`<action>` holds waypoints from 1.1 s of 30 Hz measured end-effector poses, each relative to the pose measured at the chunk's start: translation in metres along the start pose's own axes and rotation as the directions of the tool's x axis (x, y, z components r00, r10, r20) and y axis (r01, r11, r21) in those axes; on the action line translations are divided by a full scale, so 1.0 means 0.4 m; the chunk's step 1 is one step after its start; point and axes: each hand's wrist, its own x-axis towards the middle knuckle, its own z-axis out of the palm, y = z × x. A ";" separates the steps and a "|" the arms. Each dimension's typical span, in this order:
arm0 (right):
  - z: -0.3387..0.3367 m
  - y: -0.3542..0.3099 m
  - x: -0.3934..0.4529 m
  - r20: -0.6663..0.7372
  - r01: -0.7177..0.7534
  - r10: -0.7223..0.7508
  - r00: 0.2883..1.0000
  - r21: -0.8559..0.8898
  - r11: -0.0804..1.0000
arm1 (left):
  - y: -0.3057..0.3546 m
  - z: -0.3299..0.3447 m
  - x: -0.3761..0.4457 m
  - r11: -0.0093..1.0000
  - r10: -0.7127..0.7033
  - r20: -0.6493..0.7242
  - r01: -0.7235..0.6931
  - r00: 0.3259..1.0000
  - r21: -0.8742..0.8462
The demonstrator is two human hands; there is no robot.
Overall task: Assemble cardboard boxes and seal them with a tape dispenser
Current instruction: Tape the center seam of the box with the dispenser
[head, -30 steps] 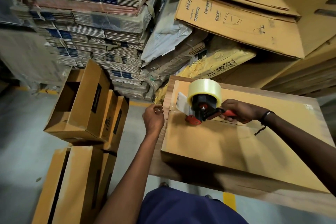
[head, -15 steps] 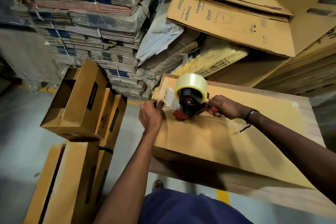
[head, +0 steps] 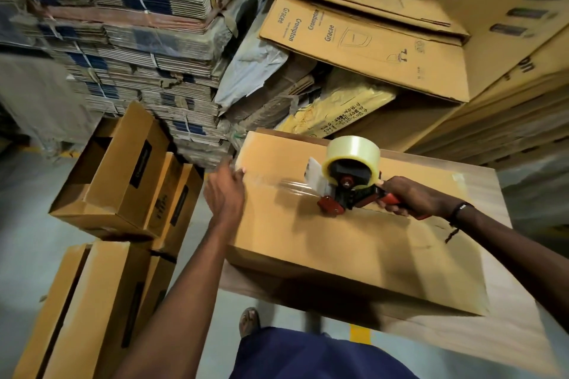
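Mid-frame: right hand (head: 409, 198) grips tape dispenser (head: 348, 181) on cardboard box (head: 338, 243) – left hand (head: 226, 194), fingers straight, presses tape (head: 271, 184) at box's left end.

box (head: 354, 243): matt brown corrugated cardboard, smooth faces, lower centre of the frame
tape roll (head: 354, 151): clear glossy plastic film, pale yellowish where wound thick
tape strip (head: 277, 186): transparent, shiny, catching light across the box top
tape dispenser (head: 348, 194): black and red hard plastic, slight sheen
surface (head: 480, 335): pale wood-grain laminate, matt, right of the frame
assembled boxes (head: 117, 169): same matt brown cardboard, black printed labels, at left
flattened carton bundles (head: 123, 40): rough corrugated edges, greyish and dusty, upper left
yellow bag (head: 341, 108): crinkled plastic, mildly glossy, centre
floor (head: 27, 224): smooth grey concrete, dull
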 end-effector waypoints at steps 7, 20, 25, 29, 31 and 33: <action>0.002 -0.011 0.002 -0.009 0.030 -0.031 0.999 -0.121 0.992 | 0.031 0.073 -0.120 0.803 0.462 0.389 -0.562 0.797 0.197; 0.006 0.001 -0.005 -0.055 0.011 -0.028 0.998 -0.287 0.958 | 0.057 0.083 -0.164 0.743 0.474 0.567 -0.652 0.674 0.152; -0.003 0.000 -0.007 -0.050 -0.011 -0.003 0.999 -0.284 0.959 | 0.142 0.122 -0.276 0.680 0.606 0.577 -0.733 0.547 -0.018; -0.001 0.012 -0.022 -0.037 -0.010 0.000 0.999 -0.272 0.962 | 0.131 0.132 -0.268 0.662 0.631 0.556 -0.749 0.542 -0.021; -0.006 0.021 -0.039 -0.034 0.016 -0.027 0.999 -0.282 0.959 | 0.119 0.140 -0.259 0.634 0.654 0.552 -0.773 0.517 -0.027; -0.020 0.033 -0.073 -0.036 0.050 -0.064 0.997 -0.311 0.949 | 0.118 0.144 -0.253 0.659 0.628 0.580 -0.751 0.519 -0.041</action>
